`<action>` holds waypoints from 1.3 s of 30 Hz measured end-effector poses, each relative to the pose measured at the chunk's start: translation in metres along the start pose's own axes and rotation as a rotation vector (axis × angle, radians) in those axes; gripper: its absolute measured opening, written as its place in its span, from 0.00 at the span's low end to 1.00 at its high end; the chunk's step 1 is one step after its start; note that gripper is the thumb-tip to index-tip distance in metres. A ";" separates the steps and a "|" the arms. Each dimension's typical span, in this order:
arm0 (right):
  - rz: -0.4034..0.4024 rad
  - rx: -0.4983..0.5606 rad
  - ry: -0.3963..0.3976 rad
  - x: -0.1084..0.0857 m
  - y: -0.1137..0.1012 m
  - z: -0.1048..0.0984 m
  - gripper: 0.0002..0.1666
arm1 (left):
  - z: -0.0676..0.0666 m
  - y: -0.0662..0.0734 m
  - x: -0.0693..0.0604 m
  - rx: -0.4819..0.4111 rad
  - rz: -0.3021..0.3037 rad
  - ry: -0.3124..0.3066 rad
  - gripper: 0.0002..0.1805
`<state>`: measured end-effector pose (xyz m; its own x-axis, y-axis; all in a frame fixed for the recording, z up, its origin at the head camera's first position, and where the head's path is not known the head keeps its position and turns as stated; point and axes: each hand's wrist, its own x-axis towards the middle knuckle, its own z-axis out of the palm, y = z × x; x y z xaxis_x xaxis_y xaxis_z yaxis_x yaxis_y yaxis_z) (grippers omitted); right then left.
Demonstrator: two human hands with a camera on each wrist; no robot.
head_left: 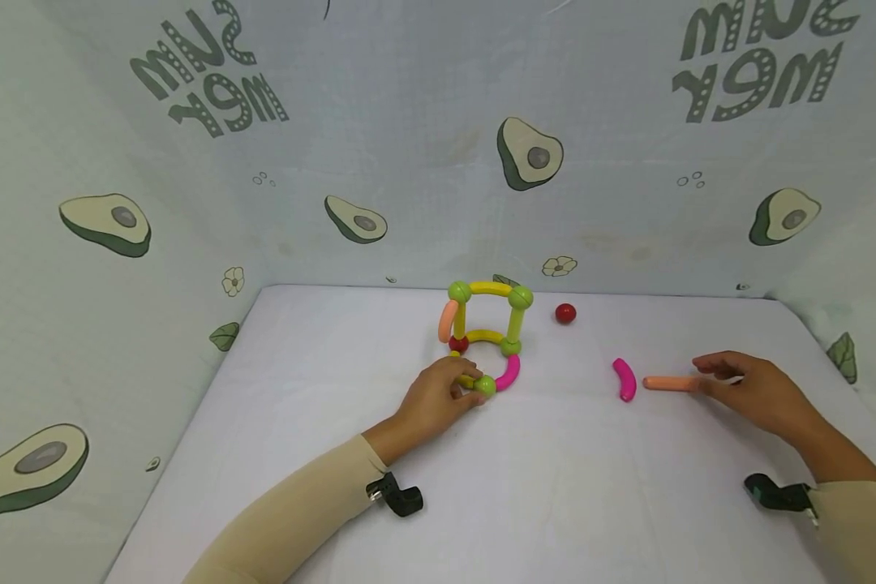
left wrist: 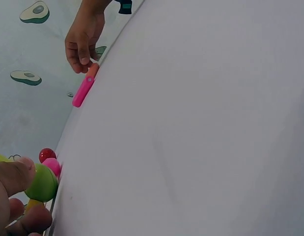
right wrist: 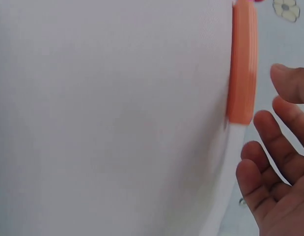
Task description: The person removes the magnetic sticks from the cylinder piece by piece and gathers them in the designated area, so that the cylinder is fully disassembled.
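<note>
My left hand [head_left: 436, 399] pinches a green ball [head_left: 485, 385] at the near corner of a frame of balls and rods. In the left wrist view, thumb and fingers lie around that green ball [left wrist: 42, 183]. A curved pink rod [head_left: 508, 373] joins it, and the upright part has yellow rods [head_left: 490, 288], a light green rod [head_left: 515, 324], green balls and a curved orange piece [head_left: 448, 321]. My right hand [head_left: 762, 393] is beside the end of a straight orange rod [head_left: 667, 384]. The right wrist view shows its fingers spread, apart from the orange rod [right wrist: 243, 64].
A loose curved pink rod [head_left: 625, 380] lies just left of the orange rod. Farther back sits a red ball [head_left: 565, 313]. All stand on a white-covered table [head_left: 555, 487], with an avocado-print cloth [head_left: 423, 146] behind and at the sides.
</note>
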<state>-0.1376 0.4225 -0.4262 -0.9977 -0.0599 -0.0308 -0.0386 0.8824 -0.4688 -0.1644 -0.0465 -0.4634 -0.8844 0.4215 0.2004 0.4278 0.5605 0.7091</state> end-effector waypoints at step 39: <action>-0.160 0.154 -0.165 0.015 -0.181 0.099 0.32 | -0.029 -0.033 0.032 0.049 -0.186 -0.091 0.43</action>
<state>-0.1398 0.2158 -0.4288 -0.9566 -0.2793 -0.0831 -0.1734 0.7748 -0.6079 -0.2121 -0.0724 -0.4609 -0.9293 0.3692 0.0056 0.2694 0.6675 0.6942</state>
